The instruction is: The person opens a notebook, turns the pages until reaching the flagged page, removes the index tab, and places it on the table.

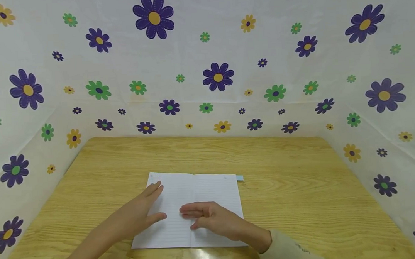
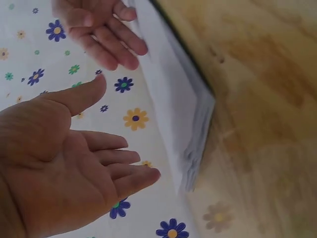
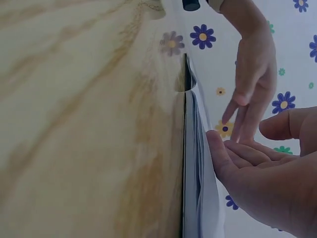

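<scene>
Apparently nothing is grasped by the left hand (image 1: 138, 215) or right hand (image 1: 216, 220); fingers are loosely extended over the open notebook (image 1: 177, 195), lower centre of the head view. Ungripped, it could be skewed by a careless sideways brush.

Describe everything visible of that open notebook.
The notebook lies open on the wood-grain table, its fold running near to far. The white, papery pages are faintly ruled, with tiny marks near the far corners. A dark cover edge shows beneath; a pale blue tab sticks out at far right. The left hand hovers above; whether the right hand touches it is unclear.
</scene>
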Available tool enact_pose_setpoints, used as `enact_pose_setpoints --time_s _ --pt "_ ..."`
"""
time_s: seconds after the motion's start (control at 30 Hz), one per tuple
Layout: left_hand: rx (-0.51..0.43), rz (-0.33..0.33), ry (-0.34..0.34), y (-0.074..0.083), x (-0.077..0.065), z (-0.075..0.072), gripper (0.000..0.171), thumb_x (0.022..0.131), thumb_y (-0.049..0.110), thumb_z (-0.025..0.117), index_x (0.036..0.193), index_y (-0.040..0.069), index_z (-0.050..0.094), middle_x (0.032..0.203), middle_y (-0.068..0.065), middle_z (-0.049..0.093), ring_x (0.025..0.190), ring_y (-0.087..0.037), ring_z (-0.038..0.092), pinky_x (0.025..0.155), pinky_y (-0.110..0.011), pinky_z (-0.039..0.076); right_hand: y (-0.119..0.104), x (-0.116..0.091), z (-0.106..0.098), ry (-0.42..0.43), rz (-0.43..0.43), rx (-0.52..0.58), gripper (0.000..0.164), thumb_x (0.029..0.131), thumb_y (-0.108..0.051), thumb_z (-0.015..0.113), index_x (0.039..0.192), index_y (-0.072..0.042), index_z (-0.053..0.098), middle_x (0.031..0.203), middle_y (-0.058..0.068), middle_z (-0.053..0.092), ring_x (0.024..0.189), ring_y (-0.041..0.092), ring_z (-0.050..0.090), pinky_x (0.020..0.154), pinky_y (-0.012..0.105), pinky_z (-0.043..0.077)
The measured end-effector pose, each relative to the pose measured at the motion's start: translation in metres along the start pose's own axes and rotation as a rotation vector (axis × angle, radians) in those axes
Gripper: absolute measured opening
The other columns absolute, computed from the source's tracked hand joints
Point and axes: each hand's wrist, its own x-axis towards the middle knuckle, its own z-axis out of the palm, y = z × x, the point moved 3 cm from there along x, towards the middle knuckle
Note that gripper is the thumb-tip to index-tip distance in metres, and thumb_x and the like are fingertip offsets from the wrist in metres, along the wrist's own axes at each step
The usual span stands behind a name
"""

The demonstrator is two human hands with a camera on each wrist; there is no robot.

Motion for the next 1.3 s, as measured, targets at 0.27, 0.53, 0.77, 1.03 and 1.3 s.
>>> enact_pose_setpoints --time_s 0.27,0.53,0.77,1.03,1.3 --pt "0.075 0.036 -0.072 -0.003 0.005 0.017 0.078 0.095 0.037 0.074 0.149 -0.012 0.045 0.162 -0.030 0.031 0.148 -0.052 0.026 0.115 -0.062 0.032 0.003 0.000 -0.001 -0.024 -0.024 0.006 0.050 0.100 0.006 0.047 0.150 0.002 0.050 0.151 0.017 0.053 0.143 0.027 0.047 0.104 0.035 0.051" --pt "0.055 0.004 -0.146 -0.004 0.006 0.020 0.095 0.080 0.039 0.087 0.144 -0.018 0.046 0.157 -0.037 0.034 0.145 -0.060 0.024 0.117 -0.067 0.025 0.002 -0.005 -0.004 0.009 -0.023 -0.082 0.047 0.101 0.000 0.054 0.149 -0.005 0.054 0.154 0.011 0.052 0.144 0.019 0.045 0.115 0.033 0.039" --pt "0.014 -0.043 -0.189 -0.010 0.005 0.022 0.103 0.078 0.039 0.088 0.148 -0.019 0.040 0.160 -0.037 0.025 0.148 -0.058 0.016 0.119 -0.065 0.022 0.001 -0.014 -0.020 0.134 -0.054 -0.348 0.045 0.103 -0.011 0.058 0.148 -0.009 0.057 0.151 0.004 0.056 0.133 0.018 0.057 0.104 0.024 0.047" --pt "-0.015 -0.065 -0.217 -0.013 0.004 0.024 0.110 0.075 0.040 0.090 0.150 -0.019 0.036 0.162 -0.036 0.020 0.150 -0.057 0.012 0.119 -0.065 0.021 0.000 -0.029 -0.038 0.213 -0.098 -0.698 0.051 0.100 -0.015 0.066 0.147 0.001 0.054 0.150 0.014 0.055 0.118 0.031 0.065 0.100 0.039 0.053" --pt "-0.011 -0.053 -0.225 -0.012 0.005 0.023 0.110 0.075 0.040 0.090 0.149 -0.020 0.035 0.161 -0.038 0.020 0.149 -0.059 0.011 0.118 -0.066 0.021 -0.003 -0.045 -0.055 0.276 -0.055 -0.770 0.059 0.099 -0.015 0.069 0.148 0.009 0.048 0.153 0.026 0.047 0.144 0.042 0.042 0.116 0.057 0.035"
